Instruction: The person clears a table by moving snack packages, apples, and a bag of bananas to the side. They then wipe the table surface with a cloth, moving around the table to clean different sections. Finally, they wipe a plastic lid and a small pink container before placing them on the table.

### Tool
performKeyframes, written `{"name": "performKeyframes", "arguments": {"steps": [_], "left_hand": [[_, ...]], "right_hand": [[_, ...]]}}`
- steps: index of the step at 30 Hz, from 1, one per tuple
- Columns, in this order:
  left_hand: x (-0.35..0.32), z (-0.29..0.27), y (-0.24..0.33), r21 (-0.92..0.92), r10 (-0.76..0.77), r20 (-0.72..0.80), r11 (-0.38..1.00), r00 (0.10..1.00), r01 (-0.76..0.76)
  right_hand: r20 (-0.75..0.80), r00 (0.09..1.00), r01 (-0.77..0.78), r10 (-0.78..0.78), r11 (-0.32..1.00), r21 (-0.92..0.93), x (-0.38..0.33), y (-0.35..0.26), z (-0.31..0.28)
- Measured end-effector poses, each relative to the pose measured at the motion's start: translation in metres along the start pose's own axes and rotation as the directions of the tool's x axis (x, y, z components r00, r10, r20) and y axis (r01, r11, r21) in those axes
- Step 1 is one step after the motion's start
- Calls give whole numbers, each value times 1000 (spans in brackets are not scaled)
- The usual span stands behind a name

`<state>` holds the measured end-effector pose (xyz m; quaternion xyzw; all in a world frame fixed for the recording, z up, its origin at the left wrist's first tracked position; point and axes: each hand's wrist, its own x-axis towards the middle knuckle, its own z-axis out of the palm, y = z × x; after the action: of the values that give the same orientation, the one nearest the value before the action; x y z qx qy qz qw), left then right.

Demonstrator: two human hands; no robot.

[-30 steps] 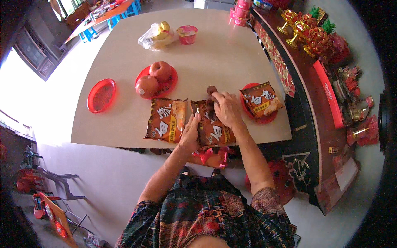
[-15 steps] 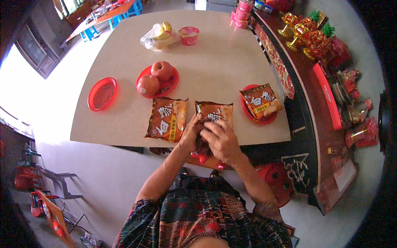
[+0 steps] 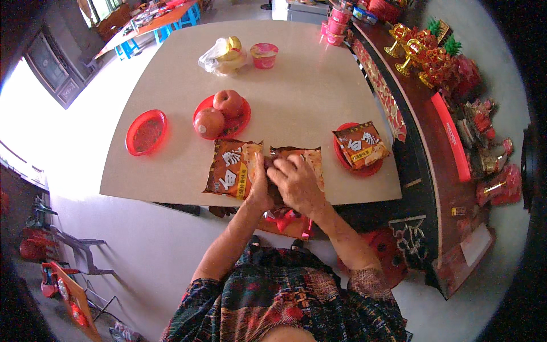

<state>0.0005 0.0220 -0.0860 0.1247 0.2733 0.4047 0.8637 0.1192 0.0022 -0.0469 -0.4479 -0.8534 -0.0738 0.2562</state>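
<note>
- L hand [image 3: 260,183] upright, fingers straight; R hand [image 3: 297,185] curled toward it, prob. steadying dark-brown bundle [image 3: 276,197] betw.; grips can't tell
- Bundle nr front edge of beige flat-topped table [image 3: 171,179], by glossy brown packet [image 3: 313,160]

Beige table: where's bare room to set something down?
Biggest: between fruit plate, pink tub, stacked tubs and right red plate. Smaller: front-left corner, between left red plate and left brown packet. Crowded: near edge, that packet, middle brown packet, left hand, right hand.
</note>
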Motion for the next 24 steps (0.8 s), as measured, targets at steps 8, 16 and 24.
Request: {"name": "performKeyframes", "arguments": {"steps": [8,16,24], "left_hand": [[9,-8,-8,239,44,-21,970,999,-38],[8,-3,-7,349,155,-25,927,988,-137],[-23,32,2,365,213,-50,913,976,-181]], "right_hand": [[-68,995,-59,78,967,248,-58,-7,-25],[-132,780,-532,612,759,376,-84,47,-10],[187,694,-311,695,55,949,-69,55,-13]]}}
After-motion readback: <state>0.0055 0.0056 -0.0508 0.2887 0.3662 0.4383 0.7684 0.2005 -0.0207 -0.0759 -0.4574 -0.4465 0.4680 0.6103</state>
